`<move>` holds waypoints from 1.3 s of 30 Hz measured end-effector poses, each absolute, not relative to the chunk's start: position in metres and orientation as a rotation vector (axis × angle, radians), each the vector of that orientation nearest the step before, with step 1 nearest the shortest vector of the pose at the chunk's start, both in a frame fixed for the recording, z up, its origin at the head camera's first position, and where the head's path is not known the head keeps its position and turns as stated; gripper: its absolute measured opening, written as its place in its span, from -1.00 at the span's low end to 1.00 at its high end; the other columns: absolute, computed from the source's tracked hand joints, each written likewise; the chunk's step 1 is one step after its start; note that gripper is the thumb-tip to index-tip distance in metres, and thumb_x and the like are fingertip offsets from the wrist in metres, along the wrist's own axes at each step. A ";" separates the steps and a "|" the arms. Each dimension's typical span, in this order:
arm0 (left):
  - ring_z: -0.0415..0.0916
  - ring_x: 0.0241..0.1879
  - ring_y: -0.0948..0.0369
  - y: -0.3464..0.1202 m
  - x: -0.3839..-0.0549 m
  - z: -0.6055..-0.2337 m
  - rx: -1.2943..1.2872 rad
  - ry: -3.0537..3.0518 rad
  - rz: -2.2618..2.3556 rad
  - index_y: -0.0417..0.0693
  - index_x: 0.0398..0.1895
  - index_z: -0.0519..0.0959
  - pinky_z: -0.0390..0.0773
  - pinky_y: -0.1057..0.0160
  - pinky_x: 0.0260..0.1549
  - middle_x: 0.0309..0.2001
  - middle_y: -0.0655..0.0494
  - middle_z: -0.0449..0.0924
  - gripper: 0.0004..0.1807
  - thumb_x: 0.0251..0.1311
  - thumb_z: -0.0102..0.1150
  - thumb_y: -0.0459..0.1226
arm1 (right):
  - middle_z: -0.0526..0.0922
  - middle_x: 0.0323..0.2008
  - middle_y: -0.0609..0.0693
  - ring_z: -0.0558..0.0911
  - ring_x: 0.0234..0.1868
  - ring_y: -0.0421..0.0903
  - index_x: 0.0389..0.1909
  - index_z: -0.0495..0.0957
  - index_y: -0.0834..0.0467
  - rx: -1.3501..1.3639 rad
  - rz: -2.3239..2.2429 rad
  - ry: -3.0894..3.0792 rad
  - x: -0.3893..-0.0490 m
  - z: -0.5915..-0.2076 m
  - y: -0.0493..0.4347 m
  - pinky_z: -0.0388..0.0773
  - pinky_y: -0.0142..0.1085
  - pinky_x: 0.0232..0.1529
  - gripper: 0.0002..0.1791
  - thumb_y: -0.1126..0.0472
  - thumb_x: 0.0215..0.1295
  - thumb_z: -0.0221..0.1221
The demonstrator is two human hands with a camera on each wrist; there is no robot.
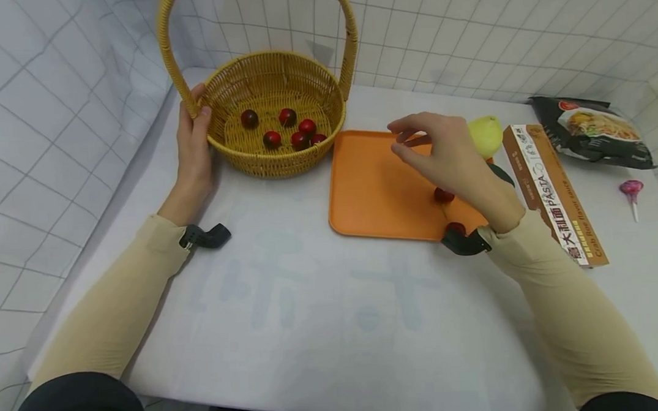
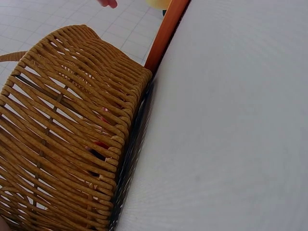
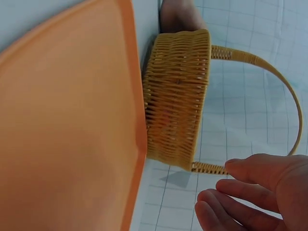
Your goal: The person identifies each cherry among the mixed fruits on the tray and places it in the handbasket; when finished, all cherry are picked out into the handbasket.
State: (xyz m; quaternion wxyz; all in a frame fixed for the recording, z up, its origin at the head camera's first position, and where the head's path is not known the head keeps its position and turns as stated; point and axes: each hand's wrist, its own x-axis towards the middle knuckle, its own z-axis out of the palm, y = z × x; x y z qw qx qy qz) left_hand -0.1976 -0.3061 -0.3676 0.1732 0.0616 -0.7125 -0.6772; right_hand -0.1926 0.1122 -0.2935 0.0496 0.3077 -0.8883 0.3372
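My left hand grips the left side of a yellow wicker basket, by the foot of its tall handle, thumb at the rim. Several dark red cherries lie on the basket's floor. Over the orange tray hovers my right hand, fingers loosely bent, nothing between thumb and fingertips. In the right wrist view the same hand shows an unfilled gap between thumb and fingers, with the basket beyond. Below my right wrist, cherries sit on the tray, partly hidden by the arm.
Behind my right hand is a yellow-green fruit. Right of the tray lies a brown pasta box, then a black food packet and a pink lollipop. A grid-patterned cloth rises behind the white table.
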 end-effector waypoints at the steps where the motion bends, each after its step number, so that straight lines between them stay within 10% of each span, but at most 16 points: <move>1: 0.16 0.52 0.29 -0.306 -0.198 -0.368 0.171 -2.019 -1.923 0.35 0.57 0.31 0.06 0.40 0.42 0.56 0.24 0.28 -0.46 0.56 -0.08 -0.01 | 0.77 0.05 0.09 0.76 0.03 0.03 0.17 0.69 0.20 0.919 1.033 -2.727 -0.191 -0.295 0.117 0.67 -0.05 0.15 -0.67 0.24 0.45 0.31; 17: 0.17 0.51 0.26 -0.303 -0.198 -0.367 0.178 -1.999 -1.948 0.35 0.55 0.33 0.08 0.40 0.41 0.55 0.23 0.29 -0.46 0.55 -0.06 -0.01 | 0.79 0.01 0.05 0.66 -0.04 -0.31 0.09 0.75 0.15 0.711 1.109 -2.907 -0.183 -0.305 0.177 0.64 -0.09 0.16 -0.70 0.12 0.44 0.35; 26: 0.14 0.52 0.33 -0.305 -0.197 -0.366 0.189 -1.981 -1.974 0.33 0.56 0.32 0.04 0.44 0.42 0.57 0.25 0.27 -0.47 0.57 -0.07 -0.04 | 0.77 -0.01 0.11 0.64 -0.10 -0.40 0.08 0.74 0.18 0.806 1.140 -2.977 -0.193 -0.304 0.201 0.52 -0.63 -0.01 -0.67 0.23 0.32 0.45; 39: 0.14 0.52 0.34 -0.306 -0.198 -0.367 0.169 -2.023 -1.921 0.31 0.57 0.30 0.05 0.46 0.42 0.57 0.25 0.26 -0.46 0.57 -0.10 -0.03 | 0.81 -0.06 0.05 0.75 -0.06 0.00 0.09 0.74 0.14 0.869 0.797 -3.240 -0.187 -0.300 0.197 0.63 -0.14 0.00 -0.56 0.18 0.18 0.56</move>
